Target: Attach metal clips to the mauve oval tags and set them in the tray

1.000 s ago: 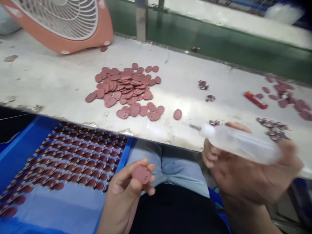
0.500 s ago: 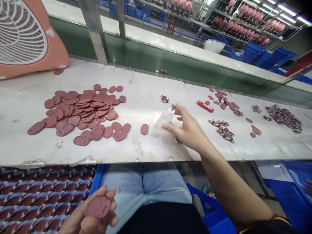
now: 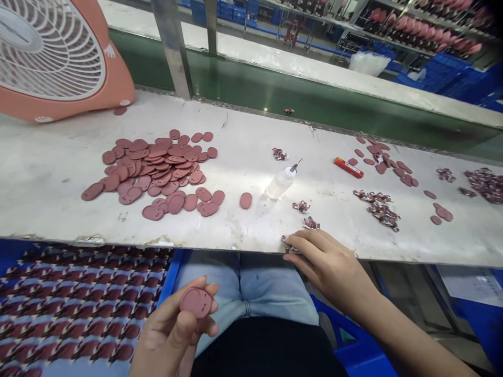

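My left hand (image 3: 176, 319) is closed on a dusky-pink oval disc (image 3: 195, 302) with small dark holes, held above my lap. At the bench's front edge, my right hand (image 3: 324, 262) pinches a small brown-and-white piece (image 3: 288, 244), mostly covered by the fingers. Just behind it lie similar small figured pieces (image 3: 311, 223). A clear squeeze bottle (image 3: 281, 183) with a thin needle tip stands upright on the bench, apart from both hands. One loose oval disc (image 3: 245, 200) lies left of the bottle.
A large pile of oval discs (image 3: 157, 167) covers the bench's left part. An orange fan (image 3: 118, 78) stands behind it. To the right lie a red tube (image 3: 348, 167), more discs and heaps of small pieces (image 3: 383, 212). A blue crate (image 3: 167, 285) of assembled pieces sits at lower left.
My right hand has let go of the bottle, leaving it standing, and moved down to a small piece at the bench edge. My left hand still holds the disc, now slightly higher and further right.
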Available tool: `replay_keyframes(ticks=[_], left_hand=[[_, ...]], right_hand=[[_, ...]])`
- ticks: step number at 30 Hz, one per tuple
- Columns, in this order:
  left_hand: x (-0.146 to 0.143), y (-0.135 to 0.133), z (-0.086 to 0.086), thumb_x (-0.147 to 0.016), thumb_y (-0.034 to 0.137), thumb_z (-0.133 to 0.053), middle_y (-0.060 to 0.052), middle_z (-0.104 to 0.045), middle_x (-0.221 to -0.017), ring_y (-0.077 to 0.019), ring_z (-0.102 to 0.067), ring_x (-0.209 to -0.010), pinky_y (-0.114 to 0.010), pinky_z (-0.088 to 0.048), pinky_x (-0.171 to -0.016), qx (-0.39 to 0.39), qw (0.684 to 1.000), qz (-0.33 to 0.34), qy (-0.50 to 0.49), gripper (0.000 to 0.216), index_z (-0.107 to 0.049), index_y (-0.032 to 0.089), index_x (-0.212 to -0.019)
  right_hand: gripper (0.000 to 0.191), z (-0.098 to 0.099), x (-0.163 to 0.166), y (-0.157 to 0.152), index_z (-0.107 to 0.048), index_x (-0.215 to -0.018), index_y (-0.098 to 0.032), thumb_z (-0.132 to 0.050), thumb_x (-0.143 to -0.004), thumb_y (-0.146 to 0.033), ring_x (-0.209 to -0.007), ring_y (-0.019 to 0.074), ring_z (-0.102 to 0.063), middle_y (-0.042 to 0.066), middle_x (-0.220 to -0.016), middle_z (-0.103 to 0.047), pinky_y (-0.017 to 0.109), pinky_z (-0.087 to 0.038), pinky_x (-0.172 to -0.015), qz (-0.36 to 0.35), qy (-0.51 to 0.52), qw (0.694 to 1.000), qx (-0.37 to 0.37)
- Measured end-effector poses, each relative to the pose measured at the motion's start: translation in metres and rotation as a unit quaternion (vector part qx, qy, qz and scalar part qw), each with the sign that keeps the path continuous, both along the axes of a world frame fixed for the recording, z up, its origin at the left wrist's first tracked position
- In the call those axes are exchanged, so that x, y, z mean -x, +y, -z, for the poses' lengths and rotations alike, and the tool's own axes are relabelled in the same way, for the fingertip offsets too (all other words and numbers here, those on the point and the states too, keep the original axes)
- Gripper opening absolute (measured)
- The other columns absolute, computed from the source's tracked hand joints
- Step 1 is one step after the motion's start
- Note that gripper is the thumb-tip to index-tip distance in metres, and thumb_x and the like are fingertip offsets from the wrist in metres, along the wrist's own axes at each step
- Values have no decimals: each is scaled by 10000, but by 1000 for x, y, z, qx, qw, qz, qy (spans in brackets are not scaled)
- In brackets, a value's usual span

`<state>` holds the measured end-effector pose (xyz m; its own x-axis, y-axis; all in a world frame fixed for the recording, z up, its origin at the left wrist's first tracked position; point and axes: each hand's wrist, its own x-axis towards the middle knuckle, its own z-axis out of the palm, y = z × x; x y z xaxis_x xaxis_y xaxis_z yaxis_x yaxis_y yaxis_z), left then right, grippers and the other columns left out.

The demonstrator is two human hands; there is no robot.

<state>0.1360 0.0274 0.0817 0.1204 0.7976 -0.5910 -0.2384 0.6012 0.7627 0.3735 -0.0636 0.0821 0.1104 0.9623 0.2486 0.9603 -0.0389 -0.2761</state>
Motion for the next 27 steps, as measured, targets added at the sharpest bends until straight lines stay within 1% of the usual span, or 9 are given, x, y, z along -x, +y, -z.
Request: replay_keyframes(ticks=[4,7,10,13,15,18,20,23,27], left_hand=[[3,-3,-2,-537,522,-932,-85,-764,-778,-215,-687,-754,-208,-539,-501,37,999,34,-16,452,-831,214,-852],[5,-5,-3,-589,510,-916,-88,-755,-821,-180,-677,-716,-196,-529,-510,74,992,82,-60,428,-827,200,-870],[7,-7,-1,-639,498,-897,-75,-743,-831,-135,-653,-670,-176,-530,-517,90,975,147,-137,398,-828,206,-901],[10,-8,4,-702,494,-860,-48,-704,-751,-118,-647,-671,-158,-543,-530,86,951,202,-218,370,-828,210,-938],[12,-7,5,-740,484,-837,-30,-683,-729,-100,-642,-658,-144,-547,-537,82,940,219,-247,346,-828,206,-948],[14,-6,6,-793,459,-802,-20,-688,-737,-81,-647,-649,-130,-552,-550,82,936,227,-257,304,-825,202,-953],[16,-6,5,-817,446,-784,-18,-701,-739,-76,-655,-654,-121,-553,-556,82,936,226,-258,274,-824,205,-940],[18,-6,6,-822,436,-781,-15,-712,-742,-71,-663,-659,-114,-555,-559,85,932,228,-267,245,-822,199,-869],[17,-5,8,-786,456,-806,-16,-721,-744,-74,-671,-657,-112,-556,-545,95,930,227,-272,271,-818,189,-833]], right_hand=[[186,-7,3,-6,-662,-1139,-202,-521,-1019,-183,-905,231,-709,76,-1017,-723,347,-613,-751,5,84,996,-8],[173,-18,11,-5,-641,-1178,-260,-564,-1025,-235,-818,162,-741,12,-983,-754,236,-632,-695,-4,186,982,4],[127,-28,27,3,-677,-1111,-331,-607,-1015,-288,-770,118,-738,-41,-946,-756,158,-615,-647,-28,360,932,35],[136,-35,46,15,-740,-1063,-363,-685,-961,-293,-838,125,-713,-25,-940,-728,161,-600,-695,-68,484,871,52],[197,-38,56,22,-741,-1088,-360,-695,-948,-230,-813,105,-697,-34,-917,-728,144,-580,-709,-100,485,868,48],[253,-41,66,29,-718,-1105,-328,-668,-949,-136,-802,81,-704,-56,-925,-755,123,-563,-756,-132,442,887,35],[223,-43,68,30,-710,-1092,-296,-666,-947,-133,-794,90,-714,-51,-930,-762,136,-570,-746,-141,406,902,34],[201,-45,68,31,-702,-1075,-262,-678,-931,-124,-766,104,-714,-42,-914,-760,159,-580,-721,-144,363,920,38],[241,-47,66,34,-691,-1074,-229,-687,-903,-60,-748,58,-695,-64,-890,-749,100,-544,-762,-161,335,928,37]])
